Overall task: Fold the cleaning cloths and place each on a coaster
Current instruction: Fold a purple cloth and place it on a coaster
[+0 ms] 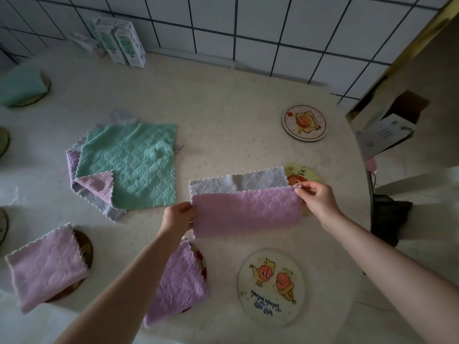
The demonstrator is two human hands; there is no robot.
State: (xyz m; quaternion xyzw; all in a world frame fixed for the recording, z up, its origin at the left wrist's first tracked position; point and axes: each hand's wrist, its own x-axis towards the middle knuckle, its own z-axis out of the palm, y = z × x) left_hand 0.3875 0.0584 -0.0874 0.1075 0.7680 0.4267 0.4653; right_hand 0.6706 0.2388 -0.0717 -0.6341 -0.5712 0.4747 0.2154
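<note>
I judge the fold could land skewed if one pinch slips, since the cloth (pixel 248 212), centre-right of frame, is half doubled with its right end over a coaster (pixel 301 173). My left hand (pixel 177 218) pinches its left edge and my right hand (pixel 316 198) pinches its upper right corner, both arms outstretched.

A pile (pixel 129 165) of cloths is set left of centre on the table (pixel 223 95). Right of it a half-folded cloth (pixel 248 212) is held, its right end laid over a coaster (pixel 303 173). A far coaster (pixel 304 122) is placed behind that, a near coaster (pixel 270 285) before it. A near-left cloth (pixel 47 266), a middle cloth (pixel 177 281) and a far-left cloth (pixel 21 83) are each laid on a coaster. Boxes (pixel 119 43) are stood by the back wall (pixel 248 28).
</note>
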